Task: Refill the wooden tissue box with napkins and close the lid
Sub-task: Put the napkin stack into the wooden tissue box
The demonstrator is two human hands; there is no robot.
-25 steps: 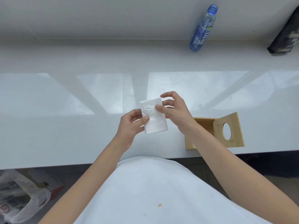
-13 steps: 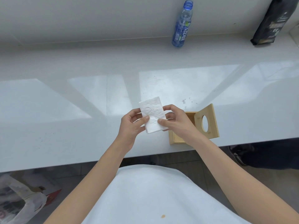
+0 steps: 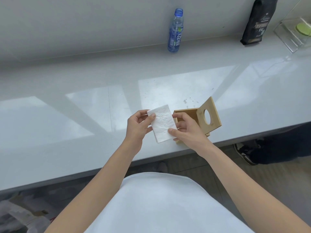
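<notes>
A small stack of folded white napkins (image 3: 162, 123) is held above the near part of the pale glossy surface (image 3: 67, 125), just left of the wooden tissue box (image 3: 188, 113). The left hand (image 3: 137, 126) pinches the stack's upper left corner, thumb on top and fingers curled behind. The right hand (image 3: 186, 130) grips the lower right edge, thumb pressed on the top sheet and the other fingers wrapped under. Both hands are closed on the paper.

The box sits near the surface's front edge, and the right hand hides most of its opening, so its contents cannot be seen. Its lid (image 3: 209, 115) stands raised at the right side, tilted, with a round hole through the panel.

At the back, against the wall, a blue plastic bottle (image 3: 175, 32) stands without a cap; its label carries large white Chinese characters and a barcode, too blurred to read reliably. To the right a black pouch (image 3: 257, 22) stands upright with pale script lettering and a panel of print that cannot be made out; its top is cut off by the frame. Further right a clear plastic tray (image 3: 289, 37) holds something round and green (image 3: 303, 29), partly out of view.

A dark shoe (image 3: 244, 152) shows on the floor under the surface's right end. At bottom left a crumpled plastic bag (image 3: 18, 217) is blurred.
</notes>
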